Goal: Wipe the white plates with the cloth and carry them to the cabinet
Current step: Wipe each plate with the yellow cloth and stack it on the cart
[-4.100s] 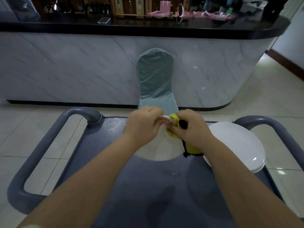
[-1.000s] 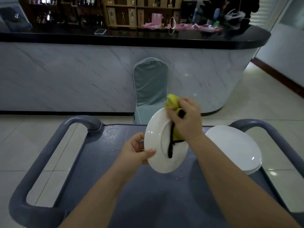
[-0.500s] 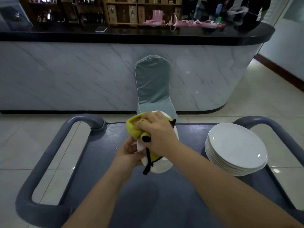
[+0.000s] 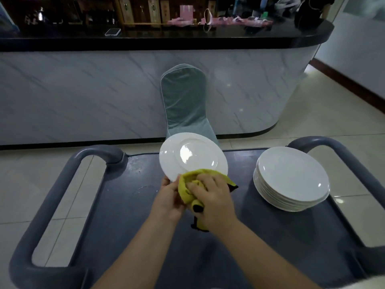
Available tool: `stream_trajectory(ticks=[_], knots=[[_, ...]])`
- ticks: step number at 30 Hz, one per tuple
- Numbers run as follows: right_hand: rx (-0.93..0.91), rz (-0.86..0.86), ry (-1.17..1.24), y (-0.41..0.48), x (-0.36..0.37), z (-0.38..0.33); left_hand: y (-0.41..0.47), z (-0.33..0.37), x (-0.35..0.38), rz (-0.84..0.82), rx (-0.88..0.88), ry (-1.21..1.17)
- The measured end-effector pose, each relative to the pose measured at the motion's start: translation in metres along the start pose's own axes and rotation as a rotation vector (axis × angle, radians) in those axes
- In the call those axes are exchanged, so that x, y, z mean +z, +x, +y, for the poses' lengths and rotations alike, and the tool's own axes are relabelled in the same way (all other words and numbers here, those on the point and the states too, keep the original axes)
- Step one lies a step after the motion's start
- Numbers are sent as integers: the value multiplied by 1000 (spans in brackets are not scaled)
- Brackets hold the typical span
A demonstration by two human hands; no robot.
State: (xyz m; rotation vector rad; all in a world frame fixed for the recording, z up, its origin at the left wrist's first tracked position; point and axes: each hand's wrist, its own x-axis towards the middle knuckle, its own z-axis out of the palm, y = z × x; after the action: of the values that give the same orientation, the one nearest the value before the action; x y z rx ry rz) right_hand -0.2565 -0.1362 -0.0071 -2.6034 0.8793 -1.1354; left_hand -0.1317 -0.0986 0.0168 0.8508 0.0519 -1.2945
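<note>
White plate (image 4: 192, 156) is being gripped at its lower rim by the left hand (image 4: 168, 198); yellow cloth (image 4: 184, 185) is being pressed on it by curled fingers of the right hand (image 4: 214, 202)

No writing can be read anywhere in this view. Tall boxes (image 4: 153, 9) on the wooden shelving (image 4: 141, 23) behind the black-topped counter (image 4: 187, 39) carry pale label panels, and a pink package (image 4: 186, 13) stands beside them, yet any print on them is too small and blurred to make out.
</note>
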Motion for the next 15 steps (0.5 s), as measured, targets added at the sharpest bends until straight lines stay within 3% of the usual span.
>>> stream_trajectory(ticks=[2,7,10,12,15], knots=[[-55,24,-68,-5,-4,6,3,0,1,-11,-7,-5],[175,145,-120,-19,-37,45,6,9,-4,-69,8,-74],[-47,36,-99,-13,-17,22,4,-4,6,-59,-53,56],[-76,11,-78,-13,-13,25,6,-8,9,-67,-71,120],[232,126,13,-25,-37,57,8,4,1,-158,-30,124]])
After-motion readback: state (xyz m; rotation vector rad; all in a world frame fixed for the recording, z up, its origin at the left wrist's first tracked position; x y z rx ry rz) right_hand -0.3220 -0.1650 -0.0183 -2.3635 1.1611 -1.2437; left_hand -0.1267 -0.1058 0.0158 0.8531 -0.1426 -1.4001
